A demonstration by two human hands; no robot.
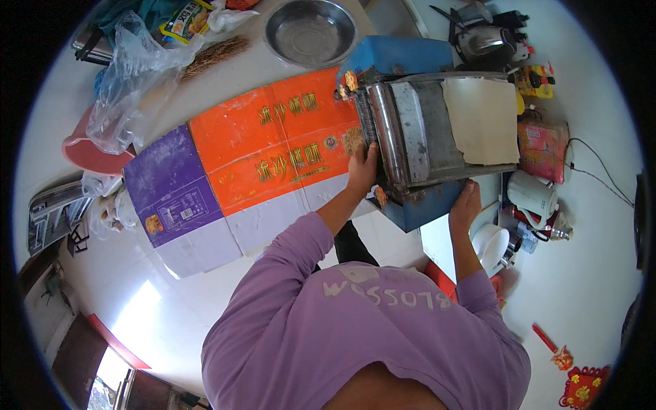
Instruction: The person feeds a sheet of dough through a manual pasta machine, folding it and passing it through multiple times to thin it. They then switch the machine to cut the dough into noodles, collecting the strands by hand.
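A blue metal roller machine [392, 138], which looks like a noodle or dough press, stands at the far end of the table, its steel roller and tray facing up. My left hand [363, 169] grips its near left side by the roller's end, fingers partly hidden behind the frame. On the machine's near right edge, below the tray, my right hand [466, 202] is closed, its fingertips hidden. A torn piece of cardboard [482, 120] lies on the tray. Left of the machine a flattened orange and purple carton [241, 154] covers the table's near part.
A steel basin [310, 33] sits behind the carton. Plastic bags [136, 66] and a straw brush [218, 55] lie at the back left, near a pink bucket [95, 148]. Right of the machine stand kettles [533, 197], a pink box [543, 148] with a cable, and a white bowl [490, 245].
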